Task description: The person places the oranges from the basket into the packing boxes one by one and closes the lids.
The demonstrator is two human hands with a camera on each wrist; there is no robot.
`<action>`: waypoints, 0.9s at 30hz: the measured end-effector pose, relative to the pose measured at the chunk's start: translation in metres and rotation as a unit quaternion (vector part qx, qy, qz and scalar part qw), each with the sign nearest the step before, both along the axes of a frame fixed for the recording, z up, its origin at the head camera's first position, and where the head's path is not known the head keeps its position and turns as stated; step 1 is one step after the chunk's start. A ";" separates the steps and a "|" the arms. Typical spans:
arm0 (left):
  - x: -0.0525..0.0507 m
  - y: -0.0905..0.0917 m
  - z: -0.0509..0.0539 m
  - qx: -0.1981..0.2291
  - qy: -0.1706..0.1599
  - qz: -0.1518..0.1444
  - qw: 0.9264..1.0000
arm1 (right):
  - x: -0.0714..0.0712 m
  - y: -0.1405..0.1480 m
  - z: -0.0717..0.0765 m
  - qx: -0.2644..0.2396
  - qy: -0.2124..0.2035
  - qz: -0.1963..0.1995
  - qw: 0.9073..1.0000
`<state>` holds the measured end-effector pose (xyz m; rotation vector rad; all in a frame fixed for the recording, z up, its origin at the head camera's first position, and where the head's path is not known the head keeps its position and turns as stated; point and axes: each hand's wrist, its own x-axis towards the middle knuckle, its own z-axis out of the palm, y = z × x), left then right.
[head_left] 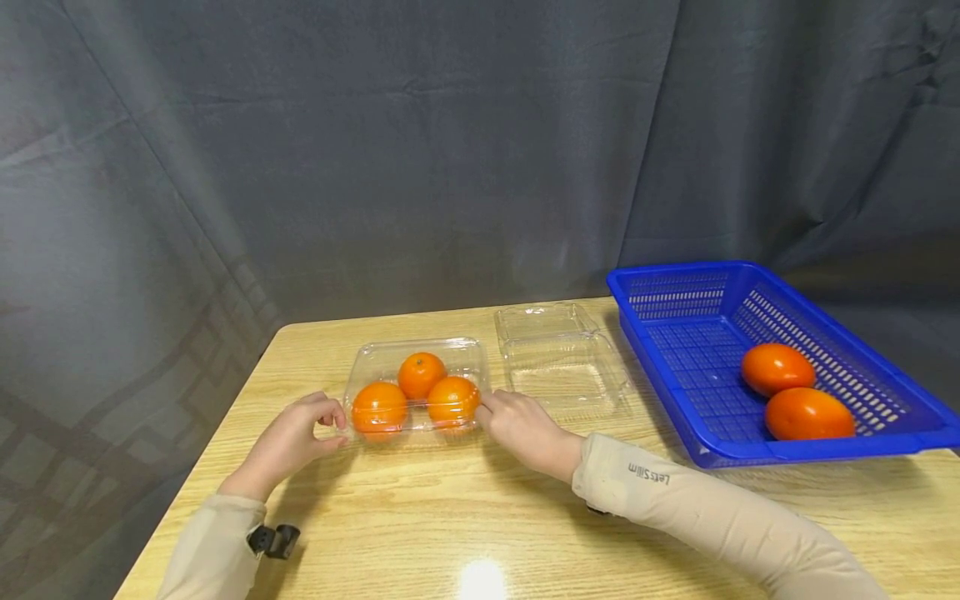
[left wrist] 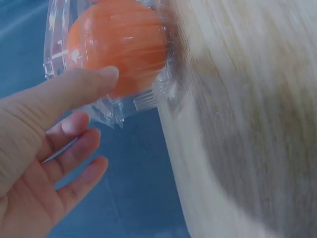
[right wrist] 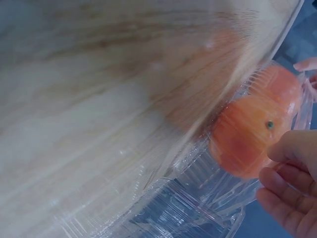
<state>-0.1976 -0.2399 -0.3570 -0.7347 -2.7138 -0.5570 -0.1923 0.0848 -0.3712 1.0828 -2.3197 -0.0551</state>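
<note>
A clear plastic container (head_left: 420,347) with three oranges (head_left: 422,375) in it lies on the table, its lid position hard to make out. At its left edge is my left hand (head_left: 296,437), fingers apart and slightly bent; in the left wrist view this hand (left wrist: 54,124) has its thumb in front of an orange (left wrist: 124,44). My right hand (head_left: 528,429) pinches the container's right edge. From the right wrist view, the thumb and bent fingers of this hand (right wrist: 294,183) are close beside an orange (right wrist: 247,136) seen through the plastic.
An open, empty clear container (head_left: 558,371) stands just right of the filled one. Farther right, a blue basket (head_left: 671,400) holds two orange-red fruits (head_left: 810,414). The wooden table (head_left: 420,517) ends at a grey curtain (head_left: 450,167) behind.
</note>
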 end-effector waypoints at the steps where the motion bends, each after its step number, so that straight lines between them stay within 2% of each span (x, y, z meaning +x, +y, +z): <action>1: 0.000 0.001 0.000 -0.010 0.013 0.002 1.000 | 0.000 0.000 0.000 -0.001 -0.003 -0.001 1.000; 5: 0.002 0.004 0.001 -0.045 0.051 0.006 0.998 | 0.000 0.000 0.001 -0.005 -0.010 -0.002 1.000; 13: 0.004 0.008 0.004 -0.065 0.053 0.010 0.996 | 0.000 -0.001 0.001 -0.008 0.003 0.003 1.000; 21: 0.006 0.010 0.006 -0.065 0.083 0.000 0.994 | 0.000 0.000 0.001 -0.011 -0.003 0.006 1.000; 27: 0.006 0.010 0.006 -0.073 0.085 -0.002 0.994 | 0.000 -0.001 0.000 -0.009 -0.002 0.002 1.000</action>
